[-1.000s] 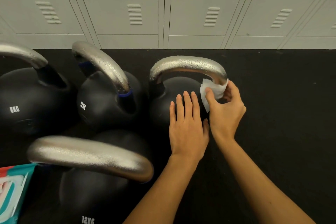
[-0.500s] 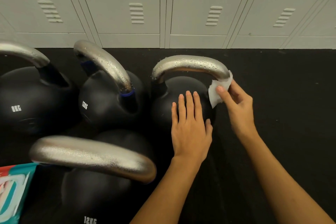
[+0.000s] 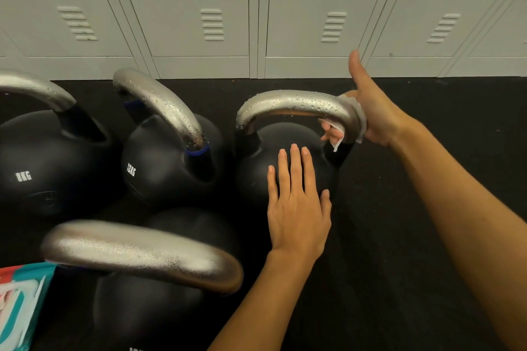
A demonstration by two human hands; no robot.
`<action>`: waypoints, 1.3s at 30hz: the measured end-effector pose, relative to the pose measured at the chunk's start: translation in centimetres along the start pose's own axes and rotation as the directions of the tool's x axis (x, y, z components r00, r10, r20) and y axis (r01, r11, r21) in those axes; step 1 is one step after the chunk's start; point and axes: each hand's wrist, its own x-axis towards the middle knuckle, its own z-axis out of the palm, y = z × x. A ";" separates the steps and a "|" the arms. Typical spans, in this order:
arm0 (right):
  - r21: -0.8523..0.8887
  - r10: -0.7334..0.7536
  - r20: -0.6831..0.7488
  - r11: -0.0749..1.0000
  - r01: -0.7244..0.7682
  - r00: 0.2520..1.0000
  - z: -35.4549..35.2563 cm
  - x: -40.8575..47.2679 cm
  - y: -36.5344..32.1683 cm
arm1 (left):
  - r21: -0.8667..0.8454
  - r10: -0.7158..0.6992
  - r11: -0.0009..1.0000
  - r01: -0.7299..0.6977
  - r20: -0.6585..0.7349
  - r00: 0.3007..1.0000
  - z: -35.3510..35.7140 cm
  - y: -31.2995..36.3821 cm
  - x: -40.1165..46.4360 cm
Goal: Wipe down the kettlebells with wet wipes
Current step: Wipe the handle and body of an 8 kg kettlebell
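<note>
1. The kettlebell (image 3: 285,157) is set on the black floor (image 3: 399,208), near the lockers (image 3: 199,8).
2. Its round body is pressed by the flat, spread left hand (image 3: 296,208).
3. A wet wipe (image 3: 360,120) is wrapped round the silver handle (image 3: 296,105) by the right hand (image 3: 376,114), fingers curled, thumb up.

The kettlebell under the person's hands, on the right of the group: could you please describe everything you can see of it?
The round black kettlebell with a silver metal handle stands upright on the black floor, rightmost in the back row. Water droplets bead on the arched handle. The left hand rests flat, fingers straight, on its matte body. The right hand, thumb raised, wraps a white wet wipe round the handle's right bend. No weight marking shows.
</note>
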 end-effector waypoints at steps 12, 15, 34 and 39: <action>0.239 -0.152 -0.035 0.959 0.156 0.988 0.2 0.2 4.4 | 0.001 -0.003 1.000 0.003 0.020 1.000 -0.4 0.3 0.1; 0.199 -0.135 -0.122 0.967 0.158 0.983 0.1 0.0 3.2 | 0.000 -0.003 1.000 0.003 0.016 1.000 -0.4 0.2 0.1; -0.285 -0.510 -0.400 0.859 0.425 0.761 3.6 -3.5 5.2 | -0.114 -0.077 0.991 0.074 -0.025 0.997 -0.8 0.1 1.5; 0.081 -0.352 -0.490 0.892 0.444 0.797 4.4 -3.3 8.4 | -0.079 -0.059 0.995 0.055 -0.049 0.997 -0.8 -0.1 1.3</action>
